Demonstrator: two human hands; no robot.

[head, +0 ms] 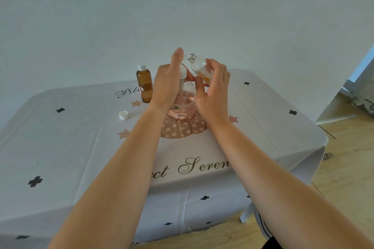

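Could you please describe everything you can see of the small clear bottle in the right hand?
The small clear bottle looks like transparent plastic or glass, with orange print and a silvery top. It is tilted, top up and to the left, gripped by the right hand above the pink pump bottle.

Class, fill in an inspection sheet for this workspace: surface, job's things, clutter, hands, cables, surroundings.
Surface: white printed tablecloth over a table.
Job's things: clear pump bottle of pinkish liquid, upright at centre; small clear bottle with silver neck, tilted beside the pump head.
Clutter: brown bottle with white cap, upright; loose white cap.
Hands: left hand grips the pump head; right hand holds the small bottle.
Cables: nothing seen.
Surroundings: white wall; wooden floor.
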